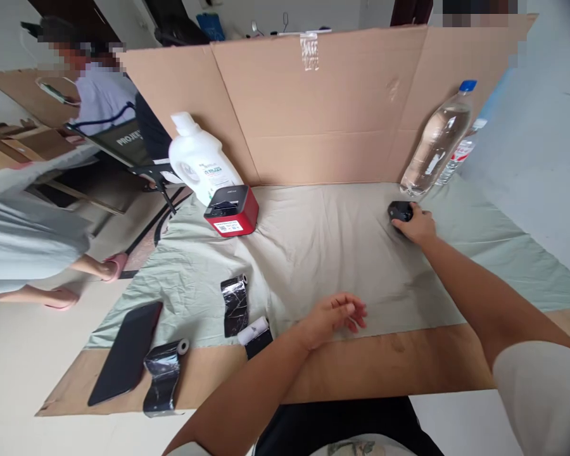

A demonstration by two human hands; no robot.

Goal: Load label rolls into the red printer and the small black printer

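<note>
From the head view, my right hand (417,226) is stretched out and closed over a small black rounded object (401,211), which sits on the pale green cloth (323,240) just in front of the clear water bottle (436,142). The bottle is tall, narrow and smooth plastic with a blue cap, standing right behind my knuckles; I judge that lifting my wrist carelessly could knock it over, and it would roll on the soft, creased cloth. The cloth itself is thin and wrinkled, so dragging the black object could bunch it up.

My left hand (335,316) hangs loose with nothing in it, fingers half curled, well left of the bottle and near the cloth's front edge. Further left of the bottle lie curling rolls of glossy black film (234,305), a flat black phone (127,351), a boxy red-and-black printer (232,210) and a white plastic jug (200,158). Brown cardboard (323,107) stands behind the bottle.
</note>
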